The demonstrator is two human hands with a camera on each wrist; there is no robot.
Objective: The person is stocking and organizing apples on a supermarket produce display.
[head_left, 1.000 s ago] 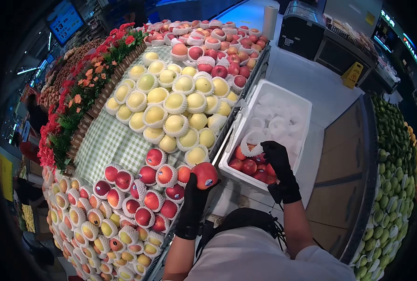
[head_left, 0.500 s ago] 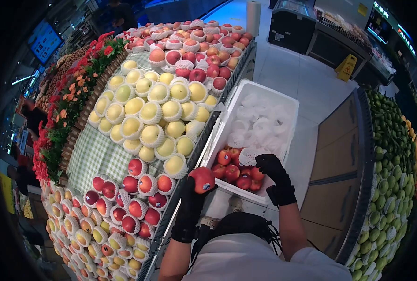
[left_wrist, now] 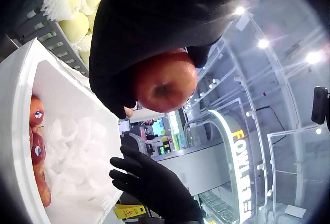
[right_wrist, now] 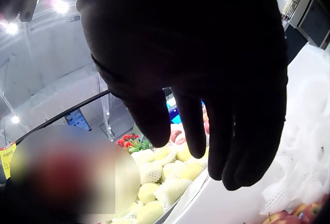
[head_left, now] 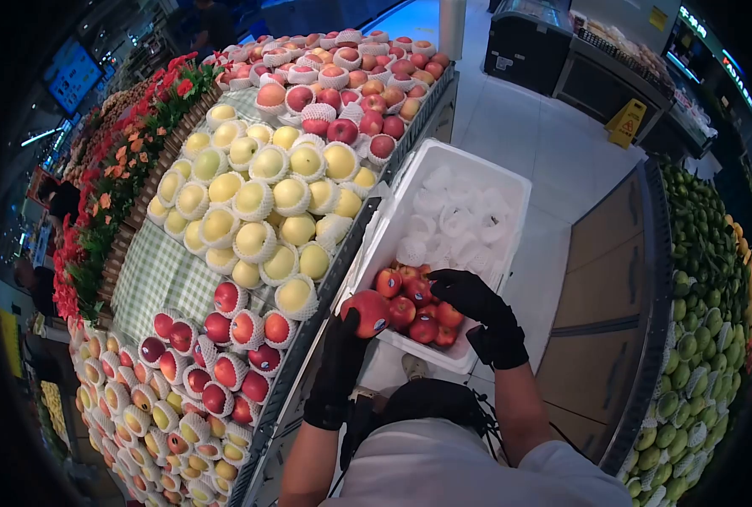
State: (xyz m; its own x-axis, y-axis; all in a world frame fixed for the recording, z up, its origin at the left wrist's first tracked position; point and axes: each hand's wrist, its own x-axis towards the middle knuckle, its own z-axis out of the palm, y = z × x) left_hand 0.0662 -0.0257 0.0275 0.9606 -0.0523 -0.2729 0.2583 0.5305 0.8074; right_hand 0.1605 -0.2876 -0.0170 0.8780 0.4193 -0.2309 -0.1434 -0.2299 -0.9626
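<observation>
My black-gloved left hand (head_left: 340,359) grips a large red apple (head_left: 364,313) with a small blue sticker, beside the near left corner of a white foam box (head_left: 520,182). In the left wrist view the fingers wrap this apple (left_wrist: 172,80), its dimpled end facing out. The gloved right hand (head_left: 473,306) hovers over the box's near end with nothing in it. Its fingers (right_wrist: 221,141) extend downward in the right wrist view. Beneath it lie several loose red apples (head_left: 424,328); white foam nets (head_left: 456,220) fill the box's far part.
On the left slopes a fruit stand with yellow fruit (head_left: 252,198) in foam nets, netted red apples (head_left: 217,328) and a green checked cloth (head_left: 160,283). Red flowers (head_left: 72,287) edge it. Green fruit (head_left: 689,355) is heaped at right. A yellow floor sign (head_left: 626,123) stands farther back.
The foam net at my right hand has left it, and the hand is now over the red apples. The left hand keeps its apple and has come closer to the box. The view has shifted.
</observation>
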